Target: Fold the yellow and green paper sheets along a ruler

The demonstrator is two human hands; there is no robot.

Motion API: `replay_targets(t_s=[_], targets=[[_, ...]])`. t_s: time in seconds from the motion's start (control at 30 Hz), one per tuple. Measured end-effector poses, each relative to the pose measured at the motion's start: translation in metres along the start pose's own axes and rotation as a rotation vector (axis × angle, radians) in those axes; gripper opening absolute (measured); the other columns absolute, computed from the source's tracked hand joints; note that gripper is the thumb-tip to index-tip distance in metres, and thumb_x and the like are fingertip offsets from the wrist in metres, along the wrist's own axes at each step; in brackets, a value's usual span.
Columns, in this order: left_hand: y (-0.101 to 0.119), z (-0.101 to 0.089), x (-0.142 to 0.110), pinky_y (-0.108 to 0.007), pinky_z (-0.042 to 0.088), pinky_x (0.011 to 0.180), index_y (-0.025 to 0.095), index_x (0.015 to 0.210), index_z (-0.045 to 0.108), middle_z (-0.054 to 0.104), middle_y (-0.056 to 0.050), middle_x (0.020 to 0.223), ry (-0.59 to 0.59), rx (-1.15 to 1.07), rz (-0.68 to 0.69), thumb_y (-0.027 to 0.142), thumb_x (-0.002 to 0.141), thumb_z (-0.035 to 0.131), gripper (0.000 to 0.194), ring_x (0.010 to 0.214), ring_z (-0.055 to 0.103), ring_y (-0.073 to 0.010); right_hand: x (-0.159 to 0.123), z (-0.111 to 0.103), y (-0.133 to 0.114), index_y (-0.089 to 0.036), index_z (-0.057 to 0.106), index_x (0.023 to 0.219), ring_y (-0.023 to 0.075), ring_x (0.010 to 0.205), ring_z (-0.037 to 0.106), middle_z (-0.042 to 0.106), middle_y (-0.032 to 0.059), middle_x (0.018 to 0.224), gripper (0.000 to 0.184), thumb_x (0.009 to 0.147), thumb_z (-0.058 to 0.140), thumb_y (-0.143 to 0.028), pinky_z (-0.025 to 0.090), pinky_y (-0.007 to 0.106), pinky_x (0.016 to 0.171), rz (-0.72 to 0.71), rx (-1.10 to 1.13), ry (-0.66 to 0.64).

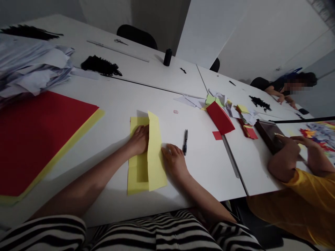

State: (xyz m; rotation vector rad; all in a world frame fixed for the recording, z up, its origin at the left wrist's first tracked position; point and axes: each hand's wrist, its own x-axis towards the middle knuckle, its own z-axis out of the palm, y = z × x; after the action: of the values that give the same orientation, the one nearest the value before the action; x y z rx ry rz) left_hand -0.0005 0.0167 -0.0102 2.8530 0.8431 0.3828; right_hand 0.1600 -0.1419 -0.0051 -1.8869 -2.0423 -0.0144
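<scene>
A yellow sheet of paper (138, 170) lies before me on the white table, folded lengthwise with its right flap (155, 153) raised. My left hand (140, 140) rests flat on the sheet, its fingertips partly hidden behind that flap. Just outside the flap's right edge is my right hand (176, 160), palm down and fingers loosely bent, the foremost finger at or touching the paper edge. I see no grip on the paper by either hand. A pen (185, 142) lies to the right of my right hand.
Large red sheets (47, 139) over yellow ones lie left, below a heap of white papers (34, 66). Black yarn (99, 65), a thread spool (168, 57) and scissors (120, 42) lie farther back. Folded red paper (220, 118) sits right, near a co-worker's yellow sleeve (306, 188). Another person sits far right.
</scene>
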Motion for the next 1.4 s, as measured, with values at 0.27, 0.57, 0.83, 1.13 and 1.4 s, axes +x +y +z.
replay_targets(t_s=[0.27, 0.57, 0.83, 1.13, 1.4], targets=[[0.003, -0.006, 0.001, -0.047, 0.029, 0.104, 0.015, 0.128, 0.054, 0.057, -0.015, 0.108, -0.022, -0.001, 0.011, 0.004, 0.074, 0.047, 0.055, 0.117, 0.046, -0.0322, -0.034, -0.009, -0.006, -0.019, 0.06, 0.122, 0.0247, 0.12, 0.048, 0.056, 0.0126, 0.126, 0.031, 0.095, 0.045, -0.015, 0.043, 0.044, 0.101, -0.041, 0.053, 0.033], [0.003, -0.007, 0.001, -0.046, 0.031, 0.101, 0.014, 0.119, 0.057, 0.054, -0.016, 0.118, 0.003, 0.003, 0.036, 0.006, 0.074, 0.05, 0.046, 0.111, 0.048, -0.0309, -0.07, -0.018, -0.012, -0.019, 0.058, 0.122, 0.0257, 0.125, 0.046, 0.054, 0.0129, 0.13, 0.031, 0.094, 0.045, -0.012, 0.043, 0.046, 0.104, -0.092, 0.047, 0.0], [0.005, -0.011, 0.003, -0.043, 0.033, 0.097, 0.012, 0.112, 0.057, 0.056, -0.016, 0.105, -0.024, 0.026, 0.031, 0.005, 0.072, 0.049, 0.042, 0.108, 0.049, -0.0309, -0.097, -0.023, -0.012, -0.018, 0.057, 0.122, 0.026, 0.126, 0.045, 0.054, 0.0134, 0.129, 0.035, 0.093, 0.039, -0.009, 0.045, 0.049, 0.103, -0.165, 0.074, 0.018], [0.007, -0.013, 0.004, -0.044, 0.033, 0.095, 0.014, 0.106, 0.059, 0.056, -0.016, 0.106, -0.026, 0.017, 0.028, 0.01, 0.077, 0.047, 0.032, 0.111, 0.048, -0.0309, -0.12, -0.018, -0.008, -0.022, 0.053, 0.131, 0.0261, 0.131, 0.042, 0.053, 0.0127, 0.134, 0.042, 0.092, 0.043, -0.01, 0.04, 0.053, 0.108, -0.155, 0.18, -0.018], [0.005, -0.008, 0.0, -0.045, 0.029, 0.104, 0.014, 0.116, 0.06, 0.053, -0.017, 0.124, 0.001, 0.027, 0.008, 0.018, 0.078, 0.052, 0.038, 0.121, 0.045, -0.0324, -0.089, -0.04, -0.001, -0.025, 0.063, 0.119, 0.0226, 0.117, 0.056, 0.058, 0.0089, 0.128, 0.03, 0.095, 0.045, -0.023, 0.049, 0.042, 0.099, 0.227, 0.691, 0.057]])
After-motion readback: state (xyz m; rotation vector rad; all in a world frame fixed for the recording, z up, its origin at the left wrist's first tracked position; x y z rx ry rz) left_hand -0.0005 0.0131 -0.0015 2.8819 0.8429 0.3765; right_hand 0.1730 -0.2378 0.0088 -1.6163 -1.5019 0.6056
